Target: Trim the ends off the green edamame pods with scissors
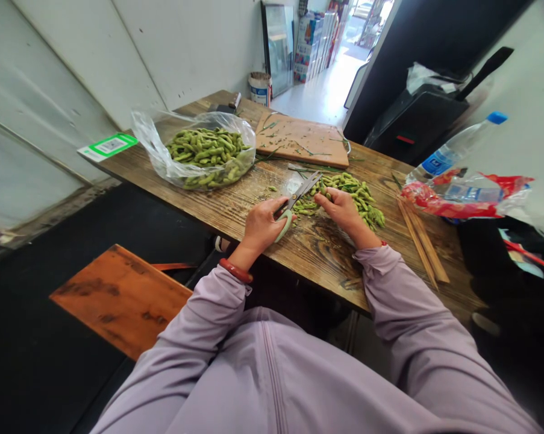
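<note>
Head view: left hand (pixel 265 222) fingers grasp scissors (pixel 297 196) by handles (pixel 288 219), leaving blades (pixel 306 184) clear; right hand (pixel 343 211) fingers pinch pod (pixel 328 194), apparently steadying it near blades. Pod pile (pixel 359 196) beside, on desk (pixel 314 250); bag (pixel 147 137) keeps others gathered.

1. The left wall (pixel 82 66) is panelled in white.
2. A bench (pixel 122 301) is set above black flooring (pixel 50 355).
3. The table (pixel 217 205) is made of grained wood.
4. A framed pane (pixel 279 51) is stood beside stacked boxes (pixel 310 48).
5. The far floor (pixel 321 90) is brightly lit from the opening (pixel 359 27).
</note>
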`<control>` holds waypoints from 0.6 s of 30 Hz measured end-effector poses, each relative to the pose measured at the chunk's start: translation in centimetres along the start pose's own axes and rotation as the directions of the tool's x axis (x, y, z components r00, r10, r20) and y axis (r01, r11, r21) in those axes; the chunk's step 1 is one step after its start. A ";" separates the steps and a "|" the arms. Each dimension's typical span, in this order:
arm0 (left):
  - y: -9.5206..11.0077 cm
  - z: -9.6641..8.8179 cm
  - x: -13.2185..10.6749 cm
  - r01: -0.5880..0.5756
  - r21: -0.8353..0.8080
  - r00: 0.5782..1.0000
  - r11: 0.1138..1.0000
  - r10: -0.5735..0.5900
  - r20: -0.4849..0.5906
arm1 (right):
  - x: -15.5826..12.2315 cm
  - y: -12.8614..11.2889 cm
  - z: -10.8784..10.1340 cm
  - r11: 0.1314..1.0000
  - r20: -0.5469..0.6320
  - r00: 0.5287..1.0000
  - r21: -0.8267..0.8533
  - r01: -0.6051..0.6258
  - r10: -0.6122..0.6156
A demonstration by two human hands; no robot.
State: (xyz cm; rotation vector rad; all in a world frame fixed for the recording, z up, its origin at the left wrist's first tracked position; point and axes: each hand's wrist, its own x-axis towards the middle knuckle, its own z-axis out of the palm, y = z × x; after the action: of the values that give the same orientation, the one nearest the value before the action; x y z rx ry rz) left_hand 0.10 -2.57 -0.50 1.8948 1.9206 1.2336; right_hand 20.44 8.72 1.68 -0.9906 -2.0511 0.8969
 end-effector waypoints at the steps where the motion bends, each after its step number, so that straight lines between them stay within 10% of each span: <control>1: 0.0 0.0 0.0 -0.002 0.000 1.000 1.000 0.002 -0.001 | 0.0 -0.1 -0.1 0.999 0.002 1.000 -0.033 0.010 -0.010; 11: -0.1 0.0 0.0 -0.054 0.007 0.998 0.999 0.054 0.012 | -0.2 -0.6 -0.2 0.993 0.038 0.993 0.024 0.113 -0.114; 18: 0.1 -0.1 0.1 -0.086 -0.087 0.996 0.992 0.089 0.029 | -0.2 -0.4 0.1 0.962 0.123 0.992 0.269 -0.051 0.018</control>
State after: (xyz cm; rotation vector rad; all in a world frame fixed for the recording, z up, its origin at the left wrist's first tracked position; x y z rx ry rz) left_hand 0.08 -2.59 -0.35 1.9612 1.7563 1.2795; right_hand 20.34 8.31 1.95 -0.8416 -1.9446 1.2456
